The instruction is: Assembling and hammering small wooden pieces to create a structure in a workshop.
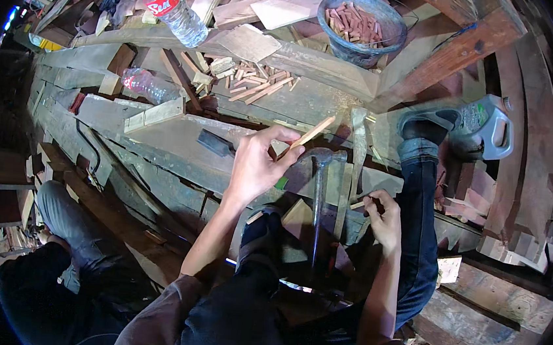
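Between the thumb and fingers of my left hand (pixel 261 158) is a slim wooden stick (pixel 314 130), its far end pointing up to the right. My right hand (pixel 383 218), lower and nearer my body, is closed on a short thin piece (pixel 358 204) with a pale end; its exact kind is hard to make out. A metal hammer (pixel 320 183) lies between the two hands, head away from me. Beside it is a long tool with a worn, pale head (pixel 357 140). A dark flat block-like piece (pixel 216 143) rests on the board left of my left hand.
Cut wooden sticks (pixel 261 82) lie heaped on the far boards. A bucket (pixel 361 29) holds more sticks. Plastic bottles (pixel 175 16) stand or lie at the far left; a grey jug (pixel 487 128) sits by my right foot. Another person's leg (pixel 74 227) is at left. A slanted beam (pixel 447 59) crosses far right.
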The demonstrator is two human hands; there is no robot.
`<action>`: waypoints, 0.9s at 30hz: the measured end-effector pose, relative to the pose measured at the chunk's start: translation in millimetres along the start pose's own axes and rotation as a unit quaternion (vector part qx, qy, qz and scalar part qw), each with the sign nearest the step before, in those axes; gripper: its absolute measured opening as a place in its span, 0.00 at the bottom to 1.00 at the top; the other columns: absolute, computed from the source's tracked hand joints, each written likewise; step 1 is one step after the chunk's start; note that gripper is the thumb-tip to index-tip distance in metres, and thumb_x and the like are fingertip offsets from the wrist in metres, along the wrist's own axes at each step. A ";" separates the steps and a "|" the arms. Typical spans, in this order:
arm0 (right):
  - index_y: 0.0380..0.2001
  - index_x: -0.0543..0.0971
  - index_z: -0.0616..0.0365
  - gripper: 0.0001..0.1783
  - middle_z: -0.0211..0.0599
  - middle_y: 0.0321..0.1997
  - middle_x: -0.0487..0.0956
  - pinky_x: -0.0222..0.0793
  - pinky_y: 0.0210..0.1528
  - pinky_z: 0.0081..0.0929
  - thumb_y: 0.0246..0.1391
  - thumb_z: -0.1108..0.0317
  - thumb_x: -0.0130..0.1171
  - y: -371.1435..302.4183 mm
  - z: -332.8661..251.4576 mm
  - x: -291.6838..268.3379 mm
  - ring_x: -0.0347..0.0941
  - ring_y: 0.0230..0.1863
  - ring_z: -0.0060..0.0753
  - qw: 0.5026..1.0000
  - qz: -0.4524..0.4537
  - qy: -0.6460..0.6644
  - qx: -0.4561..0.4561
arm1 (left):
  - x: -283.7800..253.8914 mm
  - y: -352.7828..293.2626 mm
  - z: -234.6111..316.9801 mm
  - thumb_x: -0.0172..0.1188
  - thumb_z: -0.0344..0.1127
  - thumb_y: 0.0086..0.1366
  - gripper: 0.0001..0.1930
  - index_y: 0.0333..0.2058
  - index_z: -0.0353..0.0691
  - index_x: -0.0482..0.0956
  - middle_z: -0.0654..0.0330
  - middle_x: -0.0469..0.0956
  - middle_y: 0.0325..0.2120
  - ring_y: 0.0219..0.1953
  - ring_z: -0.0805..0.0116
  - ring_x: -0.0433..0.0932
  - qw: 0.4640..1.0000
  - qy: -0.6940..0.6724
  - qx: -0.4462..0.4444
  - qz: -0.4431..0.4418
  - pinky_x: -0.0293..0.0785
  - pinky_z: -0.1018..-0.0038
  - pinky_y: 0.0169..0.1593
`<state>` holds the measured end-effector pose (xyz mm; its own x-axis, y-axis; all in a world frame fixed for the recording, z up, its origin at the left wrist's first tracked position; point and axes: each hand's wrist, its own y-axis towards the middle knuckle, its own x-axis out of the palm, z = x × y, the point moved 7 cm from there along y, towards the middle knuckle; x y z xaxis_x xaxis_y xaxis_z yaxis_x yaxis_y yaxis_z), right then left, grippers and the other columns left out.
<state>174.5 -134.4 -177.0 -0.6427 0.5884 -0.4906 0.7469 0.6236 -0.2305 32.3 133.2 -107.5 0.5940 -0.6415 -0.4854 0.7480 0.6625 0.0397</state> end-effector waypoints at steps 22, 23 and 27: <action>0.33 0.74 0.63 0.04 0.30 0.26 0.74 0.64 0.33 0.20 0.54 0.76 0.54 1.2 7.9 2.2 0.68 0.29 0.19 0.998 -0.025 0.065 0.010 | 4.4 11.6 1.0 0.68 0.31 0.52 0.11 0.34 0.40 0.78 0.56 0.81 0.31 0.29 0.53 0.81 0.997 0.034 0.071 0.025 0.77 0.64 0.33; 0.33 0.74 0.63 0.03 0.30 0.27 0.74 0.64 0.33 0.20 0.54 0.76 0.53 0.2 6.1 -1.3 0.68 0.29 0.19 0.997 -0.021 0.069 0.011 | 6.8 15.3 5.3 0.68 0.31 0.52 0.11 0.34 0.40 0.78 0.56 0.81 0.31 0.29 0.53 0.81 0.996 0.033 0.075 0.027 0.77 0.64 0.33; 0.34 0.74 0.63 0.04 0.31 0.27 0.74 0.66 0.33 0.22 0.54 0.76 0.53 2.0 11.9 -0.5 0.70 0.29 0.20 0.996 -0.024 0.087 0.024 | 18.6 30.8 7.2 0.68 0.32 0.53 0.15 0.39 0.38 0.77 0.53 0.81 0.33 0.27 0.52 0.81 0.991 0.068 0.113 0.003 0.76 0.62 0.31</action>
<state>178.3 -139.5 -187.2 -0.6940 0.6420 -0.3259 0.7198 0.6298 -0.2919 68.5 138.8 -109.0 0.5648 -0.5702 -0.5965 0.8011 0.5524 0.2304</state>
